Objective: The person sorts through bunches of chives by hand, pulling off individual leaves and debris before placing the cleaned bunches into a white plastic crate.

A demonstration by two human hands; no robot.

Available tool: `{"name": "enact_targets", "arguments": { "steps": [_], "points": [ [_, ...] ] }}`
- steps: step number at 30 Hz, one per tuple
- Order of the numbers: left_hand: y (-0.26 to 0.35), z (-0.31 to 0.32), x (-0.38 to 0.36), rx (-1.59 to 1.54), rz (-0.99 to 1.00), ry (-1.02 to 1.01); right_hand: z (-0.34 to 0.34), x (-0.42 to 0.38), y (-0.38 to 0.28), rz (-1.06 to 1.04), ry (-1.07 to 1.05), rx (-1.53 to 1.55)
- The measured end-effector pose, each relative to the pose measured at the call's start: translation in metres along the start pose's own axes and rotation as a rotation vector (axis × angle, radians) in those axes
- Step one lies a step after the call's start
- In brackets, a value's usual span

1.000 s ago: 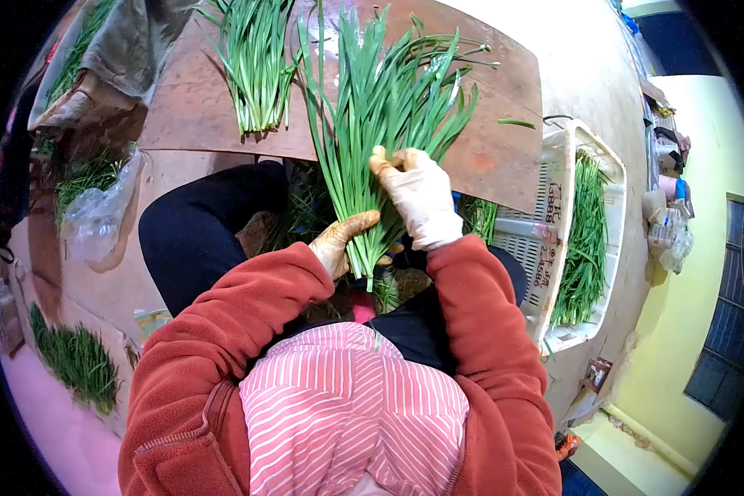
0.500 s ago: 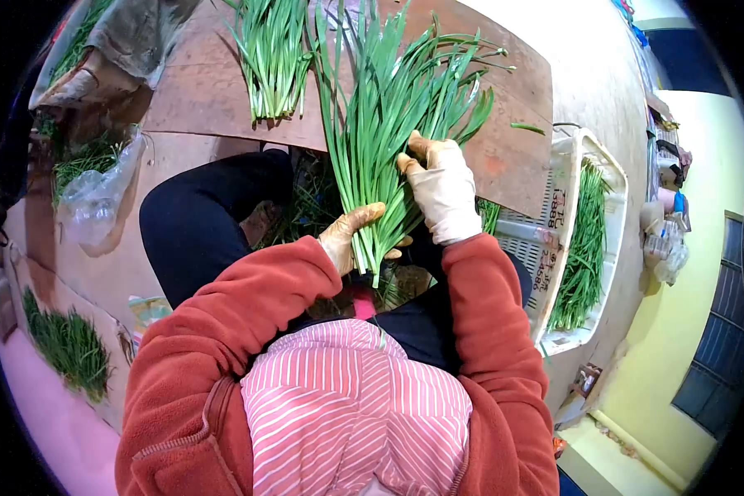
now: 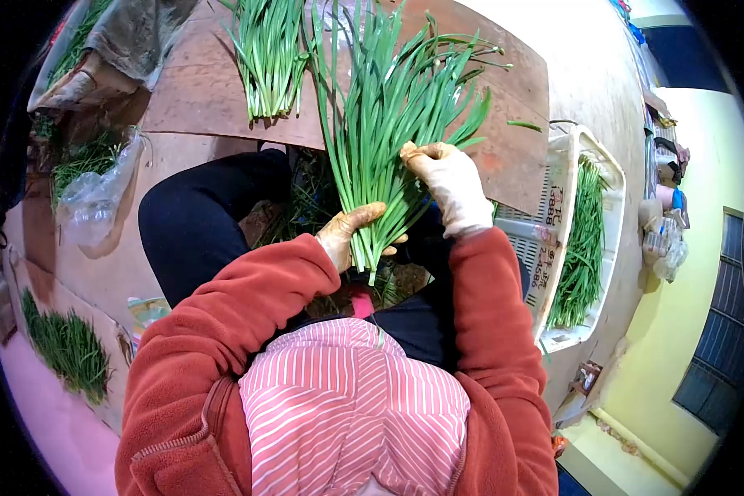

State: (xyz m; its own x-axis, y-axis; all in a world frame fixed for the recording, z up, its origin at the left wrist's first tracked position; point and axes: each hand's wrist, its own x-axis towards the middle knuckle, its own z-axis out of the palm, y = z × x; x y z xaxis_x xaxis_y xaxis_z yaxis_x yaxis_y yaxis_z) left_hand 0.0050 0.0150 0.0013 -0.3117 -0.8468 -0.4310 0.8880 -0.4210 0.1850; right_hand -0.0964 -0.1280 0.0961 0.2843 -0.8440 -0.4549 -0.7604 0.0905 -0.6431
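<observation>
My left hand (image 3: 345, 236), in a stained pale glove, is wrapped round the lower stems of a bunch of garlic chives (image 3: 388, 124). The long green leaves fan out upward over the board, and the pale stem ends poke out below the hand. At the bunch's right side is my right hand (image 3: 450, 182), gloved too, with thumb and fingers pinched together against the leaves. What lies in that pinch is too small to make out. Another bunch of garlic chives (image 3: 269, 62) lies on the board to the upper left.
A brown wooden board (image 3: 198, 91) spans the space ahead of my knees. To the right stands a white plastic crate (image 3: 612, 248) with greens inside. On the left are a clear plastic bag (image 3: 95, 194) and a pile of greens (image 3: 70, 351). A loose leaf (image 3: 523, 126) rests near the board's right edge.
My right hand has shifted slightly right and down, its fingers drawing together into a pinch at the bunch's edge. My left hand keeps its hold, almost unmoved.
</observation>
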Motion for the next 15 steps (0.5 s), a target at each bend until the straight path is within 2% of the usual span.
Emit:
{"name": "enact_targets", "arguments": {
  "steps": [5, 7, 8, 11, 13, 14, 15],
  "points": [
    [0.002, 0.008, -0.001, 0.176, 0.009, 0.085, 0.004, -0.027, 0.000, -0.119, 0.126, 0.075],
    [0.003, 0.011, -0.002, 0.205, 0.003, 0.142, 0.010, -0.029, 0.007, -0.433, 0.160, 0.234],
    [0.003, 0.009, -0.002, 0.199, 0.016, 0.110, 0.007, -0.041, -0.008, -0.485, 0.222, 0.015],
    [-0.005, 0.005, 0.004, 0.173, 0.066, 0.098, 0.013, -0.046, -0.003, -0.643, 0.246, -0.054],
    [-0.010, 0.003, 0.010, 0.135, 0.143, 0.143, 0.018, -0.055, -0.010, -0.685, 0.222, 0.000],
    [-0.008, 0.004, 0.004, 0.183, 0.157, 0.153, 0.014, -0.061, -0.018, -0.714, 0.138, -0.032],
    [-0.010, 0.016, 0.003, 0.105, 0.226, 0.174, 0.010, -0.067, -0.025, -0.742, 0.054, -0.065]
  ]
}}
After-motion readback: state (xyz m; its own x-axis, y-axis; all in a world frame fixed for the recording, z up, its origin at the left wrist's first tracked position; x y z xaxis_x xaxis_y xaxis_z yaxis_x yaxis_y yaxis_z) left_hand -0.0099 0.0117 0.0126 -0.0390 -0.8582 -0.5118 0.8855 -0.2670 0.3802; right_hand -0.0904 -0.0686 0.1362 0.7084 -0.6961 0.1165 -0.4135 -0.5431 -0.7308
